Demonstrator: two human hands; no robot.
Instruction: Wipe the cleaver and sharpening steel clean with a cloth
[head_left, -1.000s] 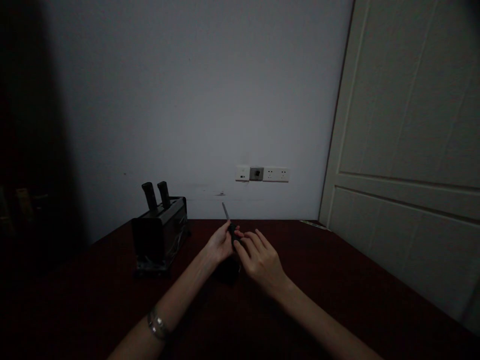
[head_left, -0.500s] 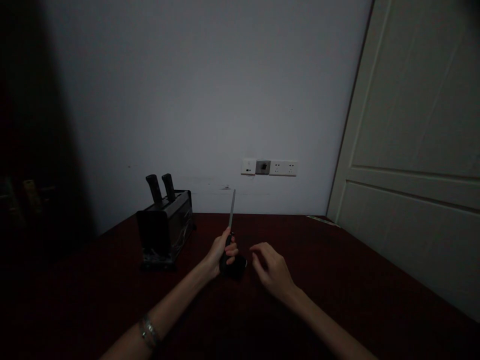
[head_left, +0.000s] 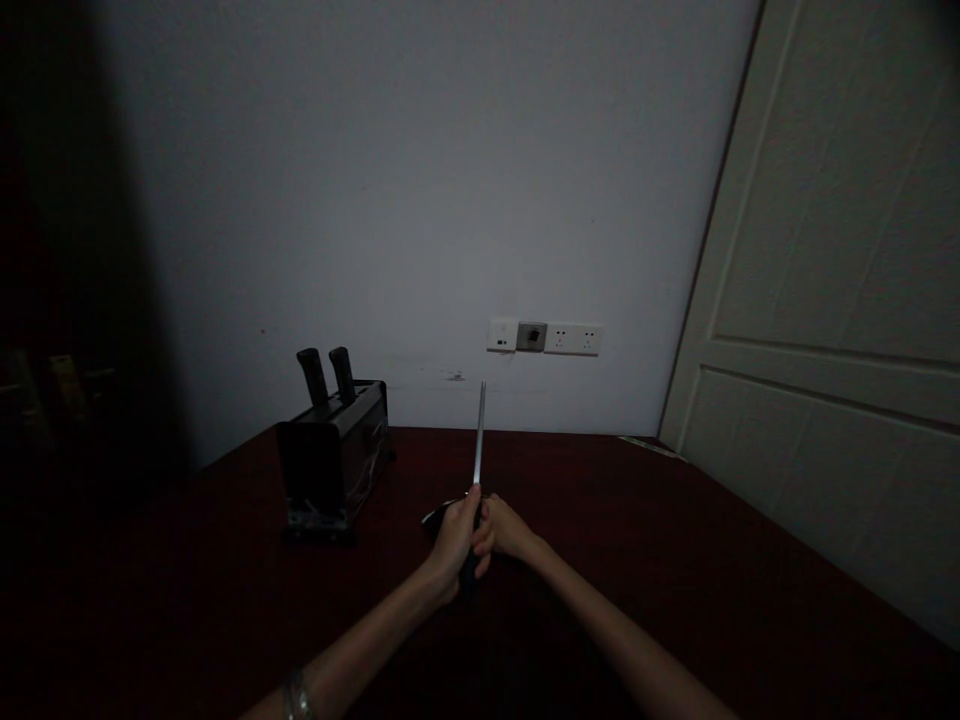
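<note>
My left hand (head_left: 457, 545) is closed round the black handle of a knife (head_left: 480, 430). Its narrow grey blade points up and away, seen almost edge-on; the tip looks doubled. Just behind and to the right is my right hand (head_left: 510, 525), its back towards me and its fingers hidden by the left hand. A small black object with a pale edge (head_left: 433, 520) shows to the left of the left hand, low over the table. Most of that object is covered, and I cannot tell whether the right fingers grip it.
A dark knife block (head_left: 334, 450) with two black handles stands on the left of the dark red table (head_left: 637, 540). Sockets and switches (head_left: 544, 338) sit on the wall behind. A pale panelled door (head_left: 817, 350) rises at the right, near a thin strip (head_left: 652, 448) on the table.
My left hand has moved slightly right and nearer with the knife. My right hand has moved left, behind it. The small black object now shows left of the left hand instead of right.
</note>
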